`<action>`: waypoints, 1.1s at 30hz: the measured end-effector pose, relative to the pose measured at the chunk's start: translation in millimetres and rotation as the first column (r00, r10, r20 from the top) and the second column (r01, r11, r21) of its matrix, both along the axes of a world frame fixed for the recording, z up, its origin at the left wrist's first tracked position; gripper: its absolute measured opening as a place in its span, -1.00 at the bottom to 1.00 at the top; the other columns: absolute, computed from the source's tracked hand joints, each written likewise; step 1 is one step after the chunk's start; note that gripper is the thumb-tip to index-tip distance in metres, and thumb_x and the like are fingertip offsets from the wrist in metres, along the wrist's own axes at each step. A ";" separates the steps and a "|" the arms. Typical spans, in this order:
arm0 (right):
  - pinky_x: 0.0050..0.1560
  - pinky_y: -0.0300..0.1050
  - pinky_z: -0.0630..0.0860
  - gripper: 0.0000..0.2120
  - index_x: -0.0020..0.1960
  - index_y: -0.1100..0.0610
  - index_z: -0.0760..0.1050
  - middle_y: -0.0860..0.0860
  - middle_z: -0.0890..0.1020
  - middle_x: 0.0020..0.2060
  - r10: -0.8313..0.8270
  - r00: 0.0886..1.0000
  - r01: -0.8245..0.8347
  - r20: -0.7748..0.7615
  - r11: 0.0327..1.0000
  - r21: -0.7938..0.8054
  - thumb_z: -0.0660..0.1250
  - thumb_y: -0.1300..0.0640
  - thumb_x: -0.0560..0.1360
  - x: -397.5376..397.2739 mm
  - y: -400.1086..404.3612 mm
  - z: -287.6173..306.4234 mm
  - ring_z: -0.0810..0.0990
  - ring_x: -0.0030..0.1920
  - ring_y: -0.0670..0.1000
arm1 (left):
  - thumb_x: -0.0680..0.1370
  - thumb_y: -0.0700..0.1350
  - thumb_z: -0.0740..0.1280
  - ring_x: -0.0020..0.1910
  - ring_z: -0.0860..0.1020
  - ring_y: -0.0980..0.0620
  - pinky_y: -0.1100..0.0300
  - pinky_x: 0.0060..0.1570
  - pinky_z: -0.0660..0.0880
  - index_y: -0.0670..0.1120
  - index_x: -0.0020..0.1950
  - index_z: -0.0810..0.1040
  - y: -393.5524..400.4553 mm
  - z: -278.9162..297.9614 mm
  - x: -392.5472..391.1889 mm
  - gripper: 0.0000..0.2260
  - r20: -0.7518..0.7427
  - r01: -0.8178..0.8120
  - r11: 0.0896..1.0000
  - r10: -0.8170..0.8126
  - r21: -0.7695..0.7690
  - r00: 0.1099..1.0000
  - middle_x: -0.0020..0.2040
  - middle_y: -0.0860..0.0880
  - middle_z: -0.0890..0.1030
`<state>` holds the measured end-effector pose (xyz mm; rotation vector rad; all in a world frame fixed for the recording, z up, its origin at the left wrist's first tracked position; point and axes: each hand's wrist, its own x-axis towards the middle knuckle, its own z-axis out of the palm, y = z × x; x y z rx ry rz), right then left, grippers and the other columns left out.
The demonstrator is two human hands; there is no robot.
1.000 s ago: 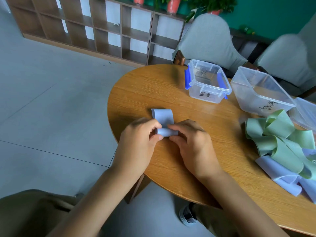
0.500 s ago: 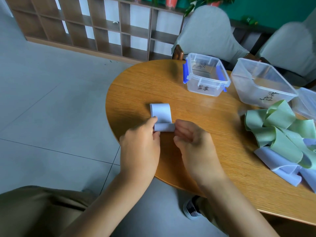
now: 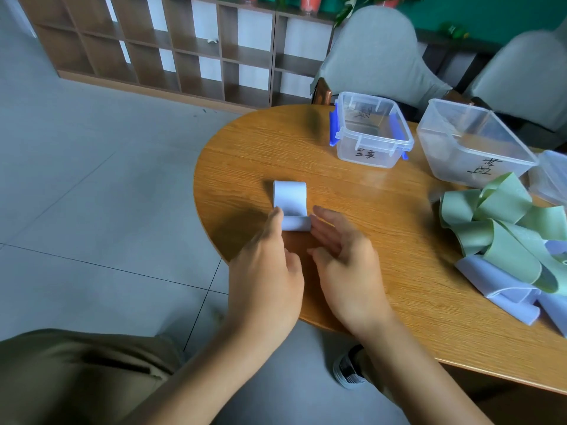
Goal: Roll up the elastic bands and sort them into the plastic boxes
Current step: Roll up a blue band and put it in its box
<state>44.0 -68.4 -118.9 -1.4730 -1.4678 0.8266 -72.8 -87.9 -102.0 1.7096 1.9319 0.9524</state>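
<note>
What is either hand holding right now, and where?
Nothing is gripped. The left hand and right hand are open, fingertips touching the rolled end of the lavender band.

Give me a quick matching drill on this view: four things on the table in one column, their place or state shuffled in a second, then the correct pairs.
Things:
1. lavender band
2. green bands
3. blue-clipped box
4. left hand

States:
A. heaped at the table's right side
B. fingertips touching the roll's left end
C. partly rolled, near the table's left edge
D. empty, lid off, far side of the table

Pairs: 1-C, 2-A, 3-D, 4-B
</note>
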 end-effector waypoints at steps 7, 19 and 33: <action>0.30 -0.02 0.52 -0.44 0.38 -0.01 0.48 -0.11 0.66 0.21 -0.045 0.978 0.028 0.203 0.996 0.086 0.23 0.33 0.42 -6.0 -5.4 -0.8 0.61 0.25 -0.11 | 0.58 -0.31 0.17 0.36 0.44 -0.04 0.12 0.27 0.34 -0.06 0.57 0.29 3.6 -4.4 -0.7 -0.46 0.094 0.011 1.000 -0.012 0.010 0.995 0.36 -0.07 0.54; 0.28 -0.02 0.50 -0.47 0.32 0.25 0.55 0.15 0.63 0.25 -0.124 0.830 -0.042 0.544 0.959 0.282 0.13 0.29 0.39 -14.8 3.6 -5.2 0.56 0.25 0.20 | 0.60 -0.24 0.20 0.13 0.62 0.04 0.12 0.21 0.50 0.04 0.48 0.31 24.4 -4.7 -25.5 -0.54 0.409 -0.003 0.998 0.025 -0.055 0.912 0.23 0.14 0.65; 0.13 0.11 0.53 -0.46 0.29 0.12 0.57 0.08 0.51 0.14 -0.114 0.727 -0.063 0.677 0.971 0.232 0.05 0.15 0.39 -15.1 28.9 1.6 0.45 0.15 0.17 | 0.58 -0.22 0.12 0.07 0.48 -0.12 0.01 0.06 0.52 0.00 0.43 0.53 19.6 -6.3 -22.5 -0.55 -0.057 0.090 0.989 -0.084 0.119 0.995 0.06 -0.06 0.66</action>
